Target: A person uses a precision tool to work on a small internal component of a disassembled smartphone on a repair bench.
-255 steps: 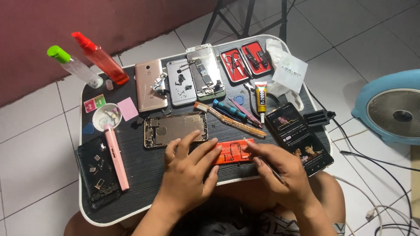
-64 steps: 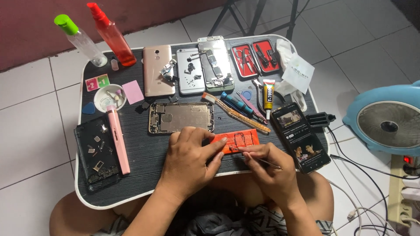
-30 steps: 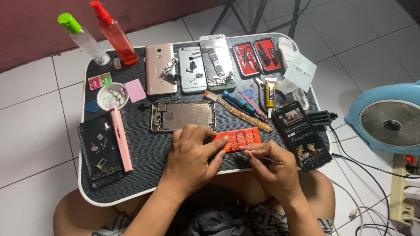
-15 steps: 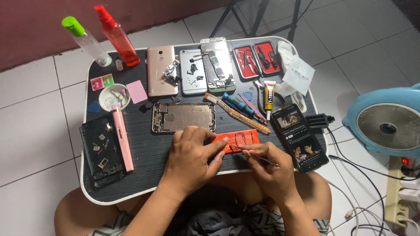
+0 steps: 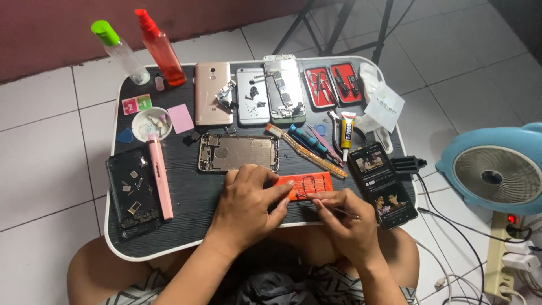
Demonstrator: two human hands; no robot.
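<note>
Your left hand [image 5: 248, 206] pins the orange pad [image 5: 307, 185] flat at the counter's [image 5: 186, 226] near edge, fingers spread and pressing, not gripping. Your right hand [image 5: 344, 223] pinches a thin metal tool [image 5: 333, 207], tip on the pad. That pad looks light, thin, probably flexible and grippy — hold it by its edge. It is a bright orange rectangle with small parts on top — too tiny to identify.
</note>
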